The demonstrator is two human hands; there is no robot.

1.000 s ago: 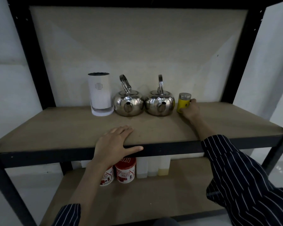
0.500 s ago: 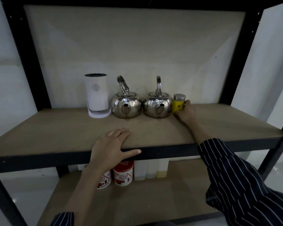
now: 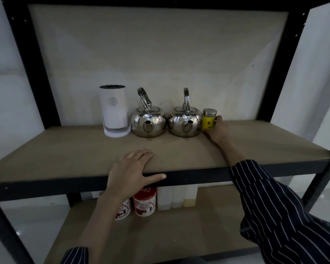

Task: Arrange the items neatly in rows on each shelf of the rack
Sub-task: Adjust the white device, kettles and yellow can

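Bare brown board forms the upper shelf (image 3: 65,149) of a black-framed rack (image 3: 271,73). Along its back edge, upright in one row: a white cylindrical device (image 3: 114,111) at about 11 o'clock from frame centre, a left steel kettle (image 3: 148,121) just beside it, a right steel kettle (image 3: 185,121) close against the first, and a yellow jar (image 3: 209,120) with a metal cap and smiley face at roughly 2 o'clock, touching or nearly touching the right kettle.

The right hand (image 3: 217,128) is curled around the jar's right side, fingers wrapped on it, jar standing on the board. The left hand (image 3: 131,168) lies flat at 6 o'clock on the shelf's front edge, fingers spread and relaxed, thumb along the black front rail, gripping nothing.

Lower shelf (image 3: 160,235): two red-and-white tins (image 3: 144,203) side by side, the left one partly hidden by the left wrist, then pale translucent bottles (image 3: 176,197) in a row to their right.

Both forearms wear dark pinstriped sleeves (image 3: 274,206).
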